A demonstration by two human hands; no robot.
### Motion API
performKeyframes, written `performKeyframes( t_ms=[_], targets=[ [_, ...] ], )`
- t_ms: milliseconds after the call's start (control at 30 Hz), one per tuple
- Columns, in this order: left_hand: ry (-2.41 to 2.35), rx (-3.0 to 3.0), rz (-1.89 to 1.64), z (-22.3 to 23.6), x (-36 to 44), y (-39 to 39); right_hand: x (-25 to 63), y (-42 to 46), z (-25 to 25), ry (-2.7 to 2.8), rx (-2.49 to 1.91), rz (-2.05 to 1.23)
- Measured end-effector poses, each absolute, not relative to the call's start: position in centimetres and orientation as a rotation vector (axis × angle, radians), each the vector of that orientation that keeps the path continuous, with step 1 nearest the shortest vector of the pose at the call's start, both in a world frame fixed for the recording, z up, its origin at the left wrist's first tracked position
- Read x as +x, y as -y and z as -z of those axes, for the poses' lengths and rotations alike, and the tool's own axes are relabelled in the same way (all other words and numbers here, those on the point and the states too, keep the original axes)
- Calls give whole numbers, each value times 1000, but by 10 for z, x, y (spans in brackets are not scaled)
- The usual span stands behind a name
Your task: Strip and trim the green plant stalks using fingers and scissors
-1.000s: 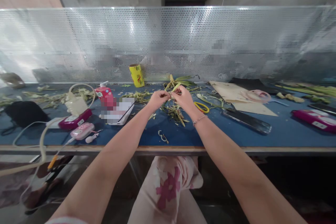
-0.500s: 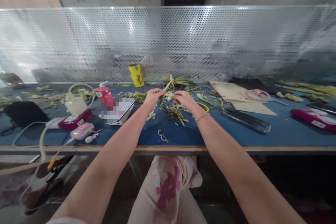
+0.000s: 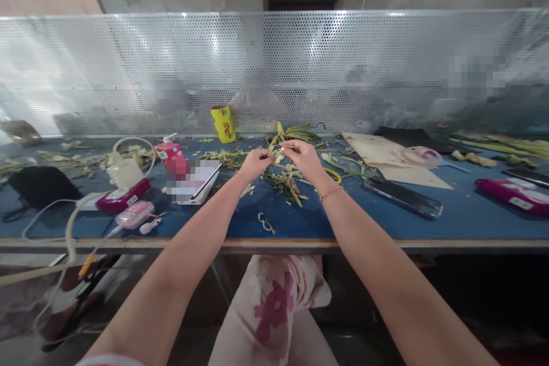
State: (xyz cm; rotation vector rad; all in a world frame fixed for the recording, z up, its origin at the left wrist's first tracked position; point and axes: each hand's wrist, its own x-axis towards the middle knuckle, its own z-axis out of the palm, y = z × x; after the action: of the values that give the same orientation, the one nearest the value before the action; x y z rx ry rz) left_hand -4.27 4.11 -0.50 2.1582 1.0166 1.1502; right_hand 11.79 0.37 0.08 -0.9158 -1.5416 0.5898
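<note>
Both hands meet over the middle of the blue table [image 3: 450, 220]. My left hand [image 3: 256, 161] is closed in a pinch on a small pale piece of plant stalk [image 3: 278, 156]. My right hand [image 3: 302, 159], with a thin bracelet on the wrist, pinches the other end of the same piece, its fingers curled. Under the hands lies a heap of green and yellowish leaf scraps [image 3: 286, 180]. Yellow-handled scissors [image 3: 331, 174] lie just right of my right hand.
A yellow roll [image 3: 223, 123] stands by the perforated metal screen [image 3: 128, 68]. To the left are a red bottle [image 3: 170, 155], a white box [image 3: 195, 181], pink devices [image 3: 123, 197] and cables. To the right lie a phone [image 3: 403, 195], cardboard [image 3: 388, 157] and green stalks [image 3: 497, 147].
The hands dropped slightly toward the scraps half a second ago and have come back up a little. Both pinches have stayed on the stalk piece, with the right hand a bit higher now.
</note>
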Motion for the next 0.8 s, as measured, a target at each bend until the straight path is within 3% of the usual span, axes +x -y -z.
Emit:
performKeyframes(
  t_ms=[167, 500, 800],
  targets=[
    [-981, 2112, -1071, 3, -40, -37, 120, -4, 0, 1575, -914, -539],
    [-870, 2272, -894, 5, -35, -32, 126, -14, 7, 1802, -1002, 109],
    [-839, 2321, -793, 4, -34, -28, 120, -12, 12, 1964, -918, -119]
  ],
)
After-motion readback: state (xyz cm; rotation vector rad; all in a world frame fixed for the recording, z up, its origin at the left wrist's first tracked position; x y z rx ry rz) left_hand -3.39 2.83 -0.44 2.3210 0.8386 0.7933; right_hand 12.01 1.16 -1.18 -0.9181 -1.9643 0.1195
